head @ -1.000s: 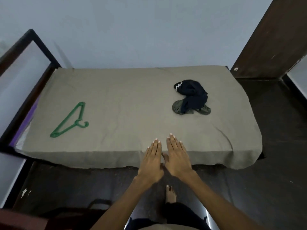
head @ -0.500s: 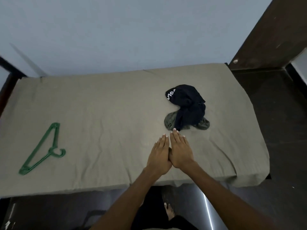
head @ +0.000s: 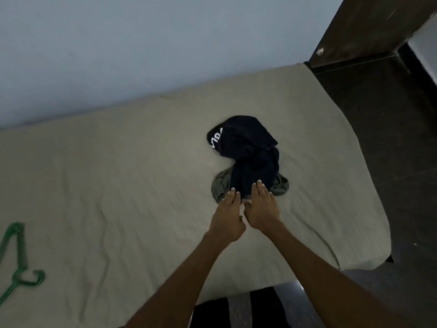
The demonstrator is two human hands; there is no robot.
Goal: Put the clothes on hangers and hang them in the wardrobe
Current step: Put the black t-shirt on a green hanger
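Observation:
A crumpled dark navy garment (head: 248,150) with white lettering lies on the bed, on top of an olive-green garment (head: 221,187). My left hand (head: 228,215) and my right hand (head: 261,207) reach side by side with straight fingers. Their fingertips are at the near edge of the pile, the left over the olive cloth, the right over the navy cloth. Neither hand holds anything. A green plastic hanger (head: 17,261) lies flat at the far left of the bed, partly cut off by the frame edge.
The bed (head: 118,185) is covered with a wrinkled beige sheet and stands against a pale blue wall. A dark wooden panel (head: 369,27) rises at the upper right. Dark floor (head: 402,162) runs along the bed's right side.
Both hands have moved forward across the bed from its near edge to the clothes pile. The view has shifted right and closer, pushing the hanger toward the left edge.

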